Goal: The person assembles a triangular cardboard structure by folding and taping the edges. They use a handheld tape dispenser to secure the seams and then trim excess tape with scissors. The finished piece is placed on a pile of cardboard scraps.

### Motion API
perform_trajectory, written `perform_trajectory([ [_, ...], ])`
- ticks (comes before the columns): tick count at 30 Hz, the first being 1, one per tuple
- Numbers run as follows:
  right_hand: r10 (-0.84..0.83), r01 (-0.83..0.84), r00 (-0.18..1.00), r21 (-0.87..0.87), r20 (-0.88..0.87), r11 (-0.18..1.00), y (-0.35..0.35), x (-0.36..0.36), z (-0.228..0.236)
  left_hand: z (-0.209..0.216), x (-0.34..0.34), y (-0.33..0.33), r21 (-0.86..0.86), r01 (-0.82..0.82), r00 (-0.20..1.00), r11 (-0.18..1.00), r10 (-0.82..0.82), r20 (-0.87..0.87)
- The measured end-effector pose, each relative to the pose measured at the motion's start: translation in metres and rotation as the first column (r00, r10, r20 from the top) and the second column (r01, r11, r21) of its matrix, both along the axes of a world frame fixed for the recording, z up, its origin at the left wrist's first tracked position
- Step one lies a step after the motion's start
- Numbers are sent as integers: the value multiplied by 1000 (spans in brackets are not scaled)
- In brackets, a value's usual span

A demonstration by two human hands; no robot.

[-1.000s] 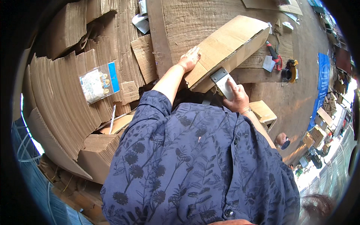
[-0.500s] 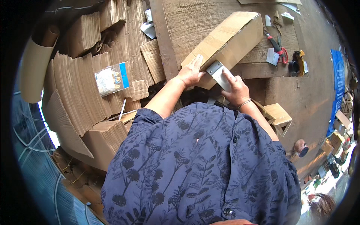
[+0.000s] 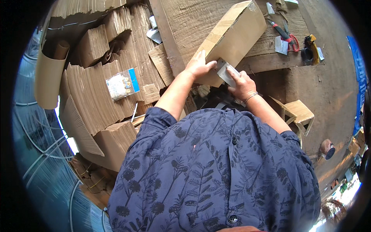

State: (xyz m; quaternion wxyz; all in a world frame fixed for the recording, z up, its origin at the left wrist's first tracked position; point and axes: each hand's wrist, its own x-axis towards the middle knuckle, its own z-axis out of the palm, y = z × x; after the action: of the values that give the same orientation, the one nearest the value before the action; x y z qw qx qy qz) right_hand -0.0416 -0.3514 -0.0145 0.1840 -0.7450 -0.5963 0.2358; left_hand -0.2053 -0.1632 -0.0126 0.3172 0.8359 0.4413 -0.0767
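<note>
Box [image 3: 241, 33] juts past table edge [image 3: 270, 65] — left hand [image 3: 198, 66] spread on box, right hand [image 3: 242, 86] clamped on metal tool [image 3: 226, 75], scissors [image 3: 284, 35] well apart.

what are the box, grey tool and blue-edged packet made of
Box: matt brown cardboard, likely corrugated, given its rough edge. Grey tool: probably smooth metal, from its sheen, though plastic is possible. Packet: seemingly clear plastic, glossy and see-through.

Two hands [image 3: 199, 66] [image 3: 243, 86], long carton [image 3: 240, 40] (just one)

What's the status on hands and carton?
Left hand on carton, near end. Right hand gripping grey tool at same end. Red-handled scissors off to right, clear of hands.
</note>
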Motion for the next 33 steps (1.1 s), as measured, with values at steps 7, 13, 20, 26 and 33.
perform_trajectory([
  [7,-8,9,1000,-304,4,953,-22,7,-29,-9,7,-8,152,-18,998,988,26,-52],
  [13,174,-114,984,-642,31,758,56,6,30,4,14,-9,113,-24,991,993,38,-127],
  [20,248,-143,968,-863,-20,485,126,9,48,1,12,-1,107,32,994,994,-20,-111],
  [26,294,-224,945,-941,-146,253,165,3,43,-3,13,2,108,44,991,993,-29,-133],
  [33,288,-123,956,-960,-47,253,112,19,-1,9,7,18,40,25,997,999,-22,-69],
])
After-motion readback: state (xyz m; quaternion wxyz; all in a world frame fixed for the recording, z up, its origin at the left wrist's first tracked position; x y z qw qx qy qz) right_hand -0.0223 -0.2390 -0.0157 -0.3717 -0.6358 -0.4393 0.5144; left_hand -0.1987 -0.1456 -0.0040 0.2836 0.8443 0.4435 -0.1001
